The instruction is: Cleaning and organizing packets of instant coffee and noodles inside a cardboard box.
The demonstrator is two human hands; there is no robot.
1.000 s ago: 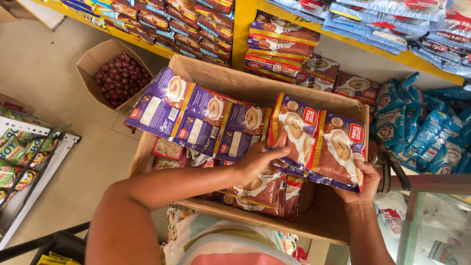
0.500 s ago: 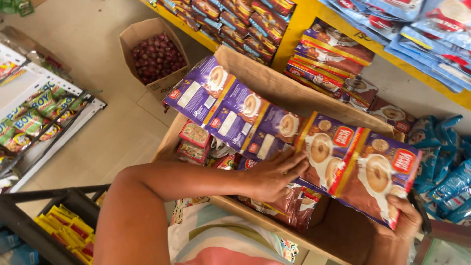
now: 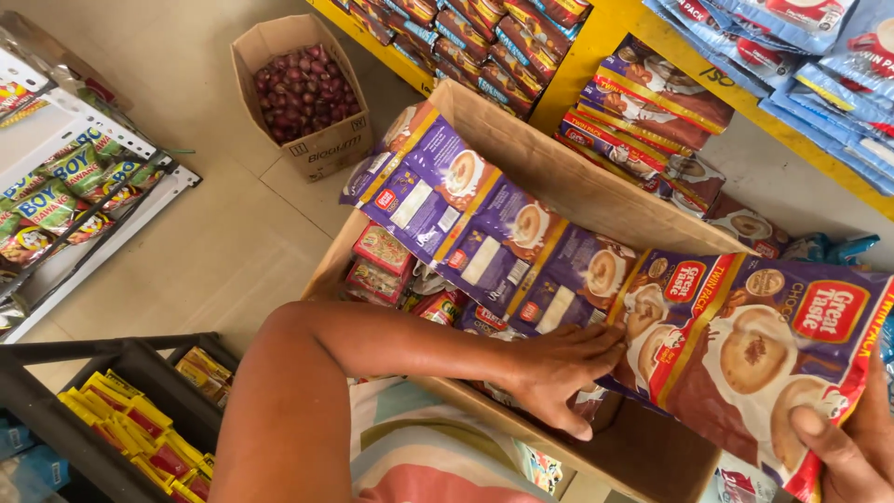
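Note:
A long joined strip of purple and brown sachets (image 3: 559, 270) stretches from upper left to lower right over an open cardboard box (image 3: 559, 172). My right hand (image 3: 852, 447) grips the strip's near end at the bottom right corner, thumb on the front of the last sachet. My left hand (image 3: 563, 368) rests flat against the strip's lower edge near its middle, fingers spread, above more brown sachets inside the box. My left forearm crosses the box's near rim.
A small carton of red onions (image 3: 303, 88) stands on the tiled floor at top. Yellow shelves (image 3: 615, 28) hold stacked sachet packs. A wire rack of green snack packs (image 3: 65, 186) is at left; a dark rack with yellow sachets (image 3: 130, 428) is at bottom left.
The strip has been drawn out toward the lower right, its near end now much closer to the camera. My right hand moved to the frame corner; my left hand slid along the strip's lower edge.

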